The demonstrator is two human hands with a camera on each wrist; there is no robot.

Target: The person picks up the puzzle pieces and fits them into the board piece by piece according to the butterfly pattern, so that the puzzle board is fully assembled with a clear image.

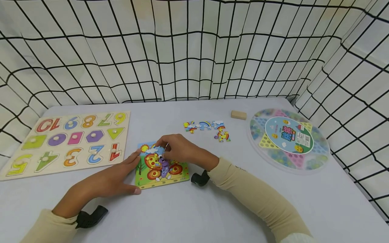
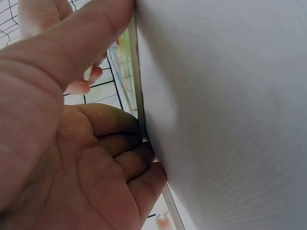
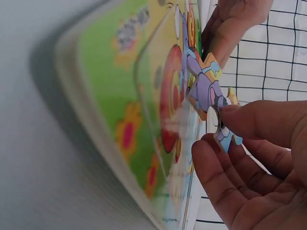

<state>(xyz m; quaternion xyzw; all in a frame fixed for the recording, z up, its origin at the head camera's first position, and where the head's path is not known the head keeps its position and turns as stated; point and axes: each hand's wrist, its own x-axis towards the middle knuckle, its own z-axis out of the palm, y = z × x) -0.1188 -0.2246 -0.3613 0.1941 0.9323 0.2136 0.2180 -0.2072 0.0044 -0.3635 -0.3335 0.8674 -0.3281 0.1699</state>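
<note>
A jigsaw puzzle board (image 1: 164, 184) with a bright cartoon picture lies on the table. My left hand (image 1: 115, 178) is at its left side, fingertips along the edge and thumb by the lower left corner. In the left wrist view, the fingers (image 2: 144, 184) of that hand bend against the board's thin edge. Over the upper part of the board, my right hand (image 1: 179, 148) pinches a puzzle piece (image 3: 223, 136) between thumb and fingers. A purple cartoon piece (image 3: 205, 91) stands tilted up from the board beside it in the right wrist view.
Several loose puzzle pieces (image 1: 205, 125) lie beyond the board, near a small wooden block (image 1: 238, 115). At the left is a wooden number-and-shape board (image 1: 100, 135); at the right, a round game board in clear wrap (image 1: 288, 138). Black wire mesh (image 1: 188, 64) encloses the table's back and sides.
</note>
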